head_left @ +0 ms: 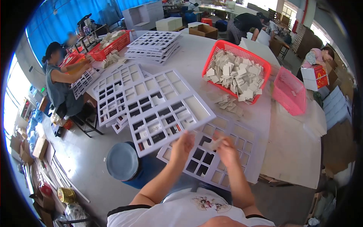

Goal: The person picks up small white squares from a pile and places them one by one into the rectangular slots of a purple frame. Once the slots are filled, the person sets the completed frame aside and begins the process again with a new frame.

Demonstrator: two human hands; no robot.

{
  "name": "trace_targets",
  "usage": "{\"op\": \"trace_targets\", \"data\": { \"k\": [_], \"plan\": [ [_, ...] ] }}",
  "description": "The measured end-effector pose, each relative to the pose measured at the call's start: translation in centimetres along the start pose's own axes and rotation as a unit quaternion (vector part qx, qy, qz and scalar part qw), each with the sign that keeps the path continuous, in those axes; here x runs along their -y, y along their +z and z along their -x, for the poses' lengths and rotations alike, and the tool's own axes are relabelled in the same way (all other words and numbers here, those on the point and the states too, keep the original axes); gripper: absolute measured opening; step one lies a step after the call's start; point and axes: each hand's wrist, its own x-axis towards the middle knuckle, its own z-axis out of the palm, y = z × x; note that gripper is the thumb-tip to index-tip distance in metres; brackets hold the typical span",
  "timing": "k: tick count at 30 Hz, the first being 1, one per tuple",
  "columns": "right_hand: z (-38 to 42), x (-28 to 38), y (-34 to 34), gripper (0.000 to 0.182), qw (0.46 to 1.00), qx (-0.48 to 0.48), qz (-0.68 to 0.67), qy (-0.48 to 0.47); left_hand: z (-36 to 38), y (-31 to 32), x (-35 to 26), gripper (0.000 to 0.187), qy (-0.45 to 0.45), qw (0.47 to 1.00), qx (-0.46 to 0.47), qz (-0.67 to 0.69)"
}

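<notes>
A white multi-window frame panel (242, 132) lies in front of me at the table edge, some of its windows filled with pale squares and others dark. My right hand (228, 151) is over it, fingers pinched on a small pale card (216, 143). To its left, my left hand (182, 146) is closed near the lower edge of another frame panel (153, 89); what its fingers hold is hidden and slightly blurred. That second panel rests tilted on more frame panels (109, 89). A red basket (267, 70) full of pale cards stands beyond, with loose cards (228, 104) beside it.
A pink basket (289, 90) stands at the right. More frame panels are stacked (153, 47) at the back. A person (62, 75) on the left handles another panel near a second red basket (113, 45). A blue stool (123, 160) stands left of me. Other people work behind.
</notes>
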Motion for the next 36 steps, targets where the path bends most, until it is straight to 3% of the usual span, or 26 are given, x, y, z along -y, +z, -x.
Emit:
{"op": "trace_targets", "data": {
  "k": [5,6,8,9,12,14,16,18,20,21,24,25,28,34,36],
  "plan": [
    [-3.4,-2.2,3.9,0.013,0.999,-0.033,0.035,-0.014,3.8,0.5,3.3,0.019,0.024,0.993,0.021,-0.117],
    [-3.9,-2.6,4.2,0.011,0.993,-0.08,0.087,-0.018,4.5,0.4,3.5,0.023,0.035,0.989,0.051,-0.131],
    [-4.4,-3.2,4.1,0.011,0.992,-0.089,0.066,-0.052,6.4,0.6,2.9,0.034,0.058,0.98,0.113,-0.156],
    [-4.8,-2.7,3.2,0.011,0.993,-0.079,0.053,-0.067,6.7,-1.1,2.8,0.049,0.035,0.982,0.143,-0.121],
    [-5.3,0.4,1.3,0.012,0.994,-0.056,0.029,-0.091,7.9,-6.6,2.2,0.043,-0.034,0.991,0.129,-0.003],
    [-3.6,4.3,-0.1,0.013,0.993,-0.065,0.021,-0.097,9.2,-9.1,0.6,0.039,0.023,0.988,0.081,0.129],
    [-0.9,8.3,-2.3,0.014,0.993,-0.071,0.088,-0.043,8.1,-13.7,-1.6,0.049,0.086,0.956,0.203,0.191],
    [1.9,10.6,-4.6,0.011,0.982,-0.114,0.142,-0.046,9.3,-13.1,-4.3,0.061,0.138,0.962,0.142,0.188],
    [3.9,12.1,-7.5,0.009,0.962,-0.157,0.218,-0.048,9.7,-12.8,-5.9,0.07,0.153,0.978,0.083,0.112],
    [4.4,12.5,-9.1,0.008,0.949,-0.178,0.254,-0.051,10.9,-10.4,-6.3,0.063,0.152,0.985,0.03,0.071],
    [4.7,11.2,-15.2,0.009,0.919,-0.192,0.309,-0.149,10.0,-13.3,-4.4,0.058,0.138,0.983,0.005,-0.121],
    [4.7,10.5,-15.6,0.011,0.904,-0.228,0.32,-0.169,10.2,-12.3,-3.9,0.048,0.158,0.975,-0.029,-0.152],
    [3.7,8.5,-16.5,0.013,0.865,-0.259,0.369,-0.221,8.3,-13.1,-3.2,0.035,0.243,0.886,-0.097,-0.384],
    [1.5,6.5,-18.5,0.013,0.829,-0.325,0.386,-0.239,4.2,-14.1,-4.8,0.031,0.335,0.74,-0.102,-0.574],
    [1.0,6.0,-18.7,0.014,0.824,-0.334,0.382,-0.251,3.0,-14.4,-5.1,0.031,0.299,0.765,-0.113,-0.559]
  ]
}}
